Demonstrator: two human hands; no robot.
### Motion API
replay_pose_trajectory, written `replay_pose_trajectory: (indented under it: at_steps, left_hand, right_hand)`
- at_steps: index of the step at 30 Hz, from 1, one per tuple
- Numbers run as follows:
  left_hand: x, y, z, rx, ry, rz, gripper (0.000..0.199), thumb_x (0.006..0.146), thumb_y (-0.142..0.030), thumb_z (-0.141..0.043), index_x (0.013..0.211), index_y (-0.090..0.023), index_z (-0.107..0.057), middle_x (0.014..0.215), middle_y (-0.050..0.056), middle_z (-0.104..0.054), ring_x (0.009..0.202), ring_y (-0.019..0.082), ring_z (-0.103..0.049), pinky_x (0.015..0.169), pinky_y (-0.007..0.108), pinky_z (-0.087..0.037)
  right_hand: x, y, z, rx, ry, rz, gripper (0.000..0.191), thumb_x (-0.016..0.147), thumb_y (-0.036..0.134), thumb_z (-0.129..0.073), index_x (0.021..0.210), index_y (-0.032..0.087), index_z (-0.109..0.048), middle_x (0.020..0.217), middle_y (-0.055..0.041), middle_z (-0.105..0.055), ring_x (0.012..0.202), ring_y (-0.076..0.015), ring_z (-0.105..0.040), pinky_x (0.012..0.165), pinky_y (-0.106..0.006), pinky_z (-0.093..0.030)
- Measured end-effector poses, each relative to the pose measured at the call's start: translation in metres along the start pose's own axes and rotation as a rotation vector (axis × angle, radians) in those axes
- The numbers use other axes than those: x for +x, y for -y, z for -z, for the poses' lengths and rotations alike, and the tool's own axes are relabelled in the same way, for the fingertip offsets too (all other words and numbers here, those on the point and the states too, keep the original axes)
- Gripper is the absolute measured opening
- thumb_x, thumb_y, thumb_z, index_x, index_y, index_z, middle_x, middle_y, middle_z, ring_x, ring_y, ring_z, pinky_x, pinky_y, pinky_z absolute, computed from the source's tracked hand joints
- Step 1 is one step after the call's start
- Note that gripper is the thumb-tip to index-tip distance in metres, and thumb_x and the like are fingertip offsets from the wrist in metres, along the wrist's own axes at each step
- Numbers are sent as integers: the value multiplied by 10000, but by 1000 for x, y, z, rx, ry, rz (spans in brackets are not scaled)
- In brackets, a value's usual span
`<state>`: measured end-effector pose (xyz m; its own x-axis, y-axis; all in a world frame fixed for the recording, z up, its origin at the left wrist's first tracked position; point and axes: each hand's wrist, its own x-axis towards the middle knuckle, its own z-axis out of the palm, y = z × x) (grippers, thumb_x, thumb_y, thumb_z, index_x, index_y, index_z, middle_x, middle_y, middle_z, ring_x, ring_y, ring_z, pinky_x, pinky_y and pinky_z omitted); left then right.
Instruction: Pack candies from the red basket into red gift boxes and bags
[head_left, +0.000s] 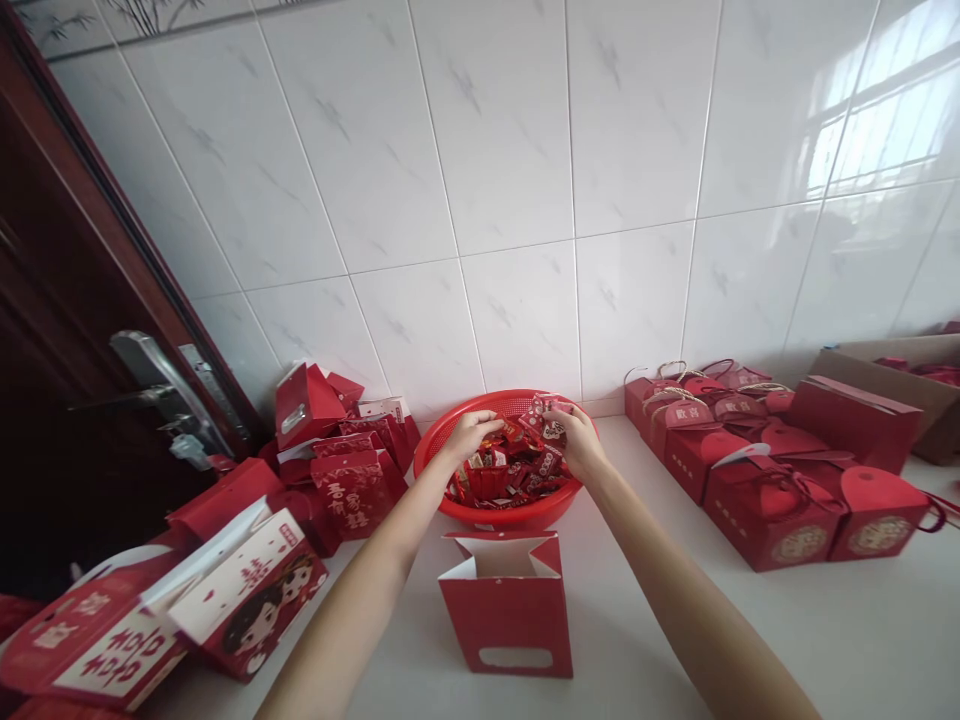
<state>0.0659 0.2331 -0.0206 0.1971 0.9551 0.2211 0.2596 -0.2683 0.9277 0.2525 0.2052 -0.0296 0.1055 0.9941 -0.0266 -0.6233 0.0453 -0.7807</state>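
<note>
A tiled wall (510, 150) rises behind a pale desk (637, 620), whose widest bare stretch lies right of centre. A dark door (67, 260) fills the left edge. Along the desk's right side stands a block of red gift boxes (765, 535); two at its near edge bear round gold emblems, and two tags further back read 歡喜. Left lies an overlapping pile of red packaging (225, 500), its full count hidden: one cartoon box (255, 600) shows 囍, one printed bag (360, 490) shows 吾, 有 and 家, and the nearest box (75, 640) reads 歡喜. One cardboard box (937, 425) sits far right.

One red basket (517, 518) stands near the wall, with free desk between it and the gift boxes. Just before its near rim, one plain red bag (502, 615) stands upright, mouth open, bare desk on both sides. Over the basket, the right hand's (581, 440) grip pinches a small packet (555, 428); the left hand's (478, 432) fingers draw together, though whether they hold anything I cannot tell. Heaped packets (510, 480) inside overlap too much to count.
</note>
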Motion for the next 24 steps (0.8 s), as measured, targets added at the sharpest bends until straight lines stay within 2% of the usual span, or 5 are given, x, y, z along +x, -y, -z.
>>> replay_pose_trajectory:
  at_steps: [6, 11, 17, 21, 24]
  left_hand:
    - [-1, -1, 0, -39, -71, -18, 345, 591, -446, -808, 786, -180, -707, 840, 40, -734, 818, 207, -647, 797, 330, -488]
    - [-6, -8, -1, -53, -90, -26, 371, 624, -482, -808, 819, -177, -729, 864, 47, -743, 805, 196, -647, 775, 315, -492]
    - [-14, -18, -11, -94, -115, -139, 453, 589, -548, -834, 795, -158, -734, 832, 58, -747, 782, 196, -657, 772, 317, -506]
    - [-30, -36, -10, -40, -123, -225, 454, 622, -550, -819, 827, -151, -749, 843, 71, -763, 794, 214, -676, 779, 330, -524]
    - [-59, -64, 1, 53, -158, -288, 396, 691, -498, -800, 880, -153, -756, 893, 75, -773, 835, 225, -691, 806, 339, -534]
  right_hand:
    - [-4, 2, -1, -41, 34, 13, 275, 538, 144, -722, 781, 214, -613, 627, 53, -667, 550, -136, -621, 489, -236, -526]
    - [-7, 3, -1, -79, 87, 22, 250, 530, 159, -744, 744, 205, -623, 646, 39, -667, 575, -144, -627, 517, -251, -541]
    - [-10, 5, 1, -134, 188, 3, 297, 555, 225, -817, 800, 210, -648, 745, 14, -693, 698, -172, -662, 608, -285, -576]
    - [-16, 12, -6, -114, 280, -60, 302, 580, 256, -843, 830, 220, -677, 811, 1, -696, 770, -175, -651, 637, -301, -597]
    - [-32, 27, -17, -89, 386, -35, 346, 567, 247, -857, 872, 211, -695, 813, 0, -700, 758, -169, -648, 639, -289, -589]
